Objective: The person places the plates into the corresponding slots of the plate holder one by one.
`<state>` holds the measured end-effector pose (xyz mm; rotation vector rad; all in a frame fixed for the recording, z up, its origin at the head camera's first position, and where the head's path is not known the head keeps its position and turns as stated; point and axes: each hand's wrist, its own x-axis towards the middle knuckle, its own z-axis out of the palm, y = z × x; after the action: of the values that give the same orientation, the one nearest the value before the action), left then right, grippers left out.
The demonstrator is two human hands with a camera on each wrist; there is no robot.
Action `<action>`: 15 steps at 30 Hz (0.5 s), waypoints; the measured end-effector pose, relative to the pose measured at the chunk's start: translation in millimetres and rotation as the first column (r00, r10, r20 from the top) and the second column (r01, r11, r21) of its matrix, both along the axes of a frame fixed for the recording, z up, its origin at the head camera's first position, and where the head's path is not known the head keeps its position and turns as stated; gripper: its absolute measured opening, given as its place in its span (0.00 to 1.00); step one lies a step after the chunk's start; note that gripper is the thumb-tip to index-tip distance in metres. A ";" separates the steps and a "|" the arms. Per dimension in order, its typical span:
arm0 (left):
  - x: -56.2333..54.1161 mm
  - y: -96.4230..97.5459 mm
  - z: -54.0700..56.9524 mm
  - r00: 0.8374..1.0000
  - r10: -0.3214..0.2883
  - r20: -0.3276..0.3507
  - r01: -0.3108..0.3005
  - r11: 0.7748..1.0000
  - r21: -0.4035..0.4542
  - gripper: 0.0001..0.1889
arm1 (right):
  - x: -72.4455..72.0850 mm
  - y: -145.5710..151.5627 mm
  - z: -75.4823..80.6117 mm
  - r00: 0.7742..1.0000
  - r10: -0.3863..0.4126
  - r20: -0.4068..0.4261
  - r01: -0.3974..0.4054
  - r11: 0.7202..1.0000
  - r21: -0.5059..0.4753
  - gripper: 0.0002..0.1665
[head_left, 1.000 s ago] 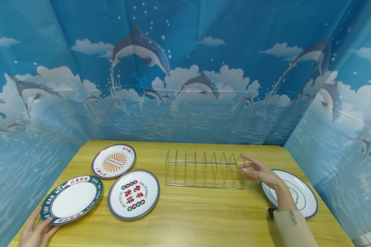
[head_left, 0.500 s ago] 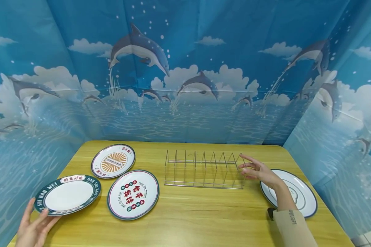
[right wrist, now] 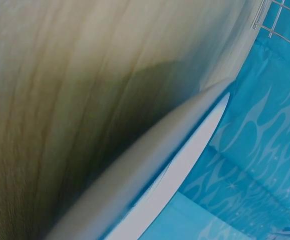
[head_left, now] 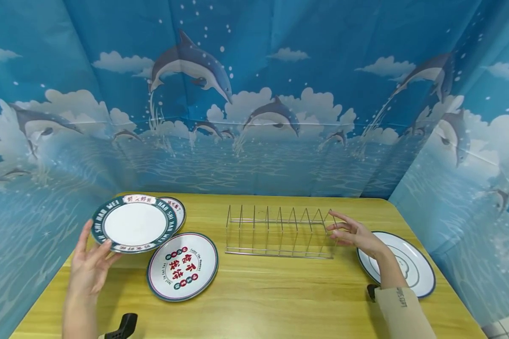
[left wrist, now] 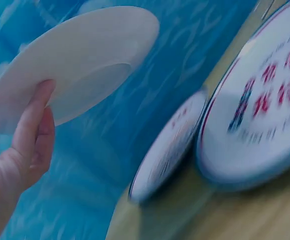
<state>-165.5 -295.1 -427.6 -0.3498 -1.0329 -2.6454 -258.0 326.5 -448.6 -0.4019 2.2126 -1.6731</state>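
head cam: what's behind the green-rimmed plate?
A white plate; its right edge with red characters shows. The green-rimmed plate in the left hand covers the rest; the left wrist view blurs the covered print.

A teal-rimmed plate (head_left: 134,223) reads "HAO SHI HAO WEI", another plate (head_left: 182,267) "不", the sleeve (head_left: 403,313) "Lets".

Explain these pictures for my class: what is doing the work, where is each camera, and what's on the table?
There is no machine, just a person's bare hands. The wide picture comes from a camera on the head, looking down; the smaller two, from cameras on the wrists. The left hand holds a green-rimmed plate up by its edge. On the wooden table lie a red-lettered plate, a partly hidden plate and, at right, a white plate. Between them stands a wire rack, the right hand at its right end.
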 end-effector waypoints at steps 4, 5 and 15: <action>-22.2 45.3 16.0 0.998 -0.008 0.057 0.018 0.983 -0.180 0.37 | 0.9 -1.2 1.3 1.000 -0.007 0.003 0.007 1.000 0.004 0.41; -27.6 56.9 19.6 0.997 -0.012 0.076 0.029 0.974 -0.225 0.37 | 1.0 -1.5 1.6 1.000 -0.010 0.003 0.010 1.000 0.006 0.41; -70.9 170.4 46.2 0.963 -0.203 0.177 0.259 0.878 -0.402 0.39 | -0.3 0.1 0.6 1.000 -0.009 0.006 0.009 1.000 0.016 0.41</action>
<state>-236.4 -124.7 -381.4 -0.4167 -1.7163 -2.6552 -258.2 326.6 -448.0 -0.3834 2.2251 -1.6585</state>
